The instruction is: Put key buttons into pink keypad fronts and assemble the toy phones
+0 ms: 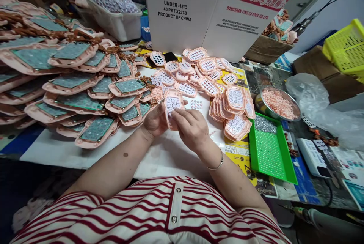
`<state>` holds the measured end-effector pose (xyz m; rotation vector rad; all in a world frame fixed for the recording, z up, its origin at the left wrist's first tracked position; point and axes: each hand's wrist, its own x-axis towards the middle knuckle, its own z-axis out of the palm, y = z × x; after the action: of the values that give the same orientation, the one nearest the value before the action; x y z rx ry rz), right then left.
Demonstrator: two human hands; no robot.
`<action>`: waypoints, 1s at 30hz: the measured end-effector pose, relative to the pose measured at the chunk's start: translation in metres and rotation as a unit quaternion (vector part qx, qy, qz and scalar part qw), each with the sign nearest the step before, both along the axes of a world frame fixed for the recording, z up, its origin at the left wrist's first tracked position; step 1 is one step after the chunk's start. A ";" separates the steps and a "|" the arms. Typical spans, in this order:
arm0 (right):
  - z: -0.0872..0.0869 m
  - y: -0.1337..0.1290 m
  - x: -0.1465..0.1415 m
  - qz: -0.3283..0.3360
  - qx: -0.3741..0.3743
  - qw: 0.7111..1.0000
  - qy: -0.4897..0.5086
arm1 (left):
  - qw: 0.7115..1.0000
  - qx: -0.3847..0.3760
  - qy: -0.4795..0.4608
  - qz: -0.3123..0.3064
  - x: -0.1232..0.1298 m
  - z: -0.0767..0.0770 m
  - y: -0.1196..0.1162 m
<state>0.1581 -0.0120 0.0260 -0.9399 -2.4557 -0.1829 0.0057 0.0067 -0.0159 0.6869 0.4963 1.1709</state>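
My left hand [154, 121] grips a pink plastic cover [172, 93] by its left side, tilted up above the table. White button pads sit in rows in its grid of openings. On the lower part of the cover rest the fingertips of my right hand [193, 128], drawn together; whatever they may pinch is hidden. Just behind lies a small batch of printed buttons [196, 104] on the white surface. To the right stands a stack of pink covers [235, 98] fitted with buttons. Beyond my hands lies a loose heap of covers with open holes [207, 65].
Several layers of pink shells with green circuit boards [96, 129] fill the left side. A green perforated tray [270, 156] and a metal bowl of small pink parts [278, 103] stand at right. A white carton [182, 27] blocks the back; a white bin [125, 24] is beside it.
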 end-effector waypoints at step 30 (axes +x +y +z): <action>-0.011 -0.020 0.071 -0.167 -0.010 0.985 0.031 | 0.550 0.383 0.742 -0.020 0.084 0.006 0.082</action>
<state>0.2293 -0.0318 0.0151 -1.3405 -2.2325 -0.2392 0.0896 0.0887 -0.0096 2.4991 1.3609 0.3869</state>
